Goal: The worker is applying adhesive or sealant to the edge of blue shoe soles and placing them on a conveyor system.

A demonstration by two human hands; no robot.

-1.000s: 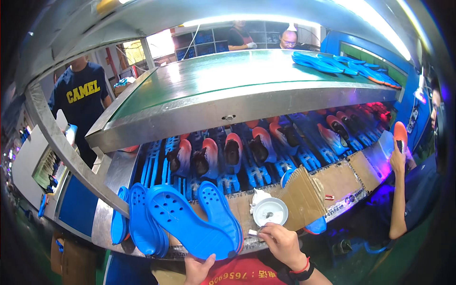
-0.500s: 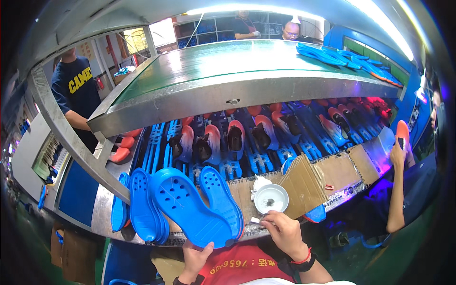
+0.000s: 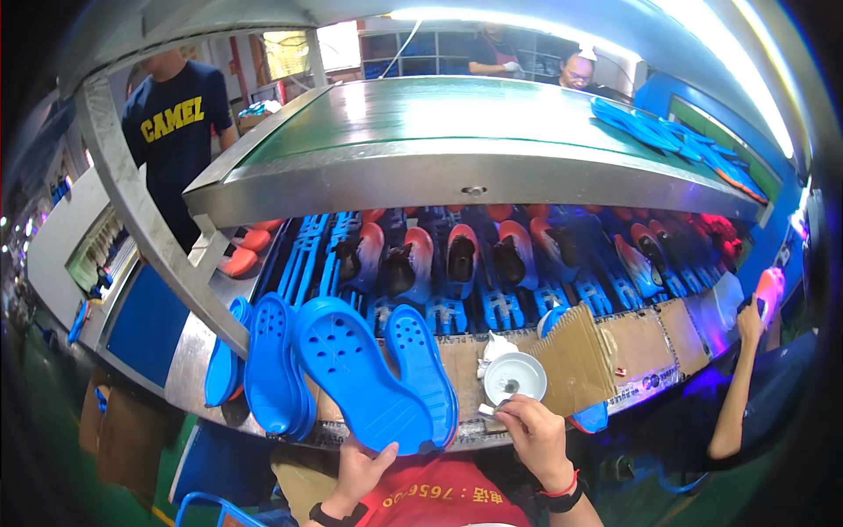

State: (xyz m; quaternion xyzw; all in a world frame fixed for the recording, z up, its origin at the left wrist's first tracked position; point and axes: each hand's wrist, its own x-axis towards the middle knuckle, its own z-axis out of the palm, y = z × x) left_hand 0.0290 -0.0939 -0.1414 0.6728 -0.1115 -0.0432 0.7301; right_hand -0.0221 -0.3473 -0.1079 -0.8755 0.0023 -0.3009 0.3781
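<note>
From far off, I saw my left hand (image 3: 362,467) pinch the near end of the blue sole (image 3: 360,382), beside other soles (image 3: 270,386); it looked light and bendy, best held by its rim. My right hand (image 3: 537,439) had its fingertips closed on a small white thing (image 3: 487,409) by the white bowl (image 3: 529,367). Yellow writing (image 3: 171,120) marked a dark shirt (image 3: 180,162) and my red apron (image 3: 430,481).
</note>
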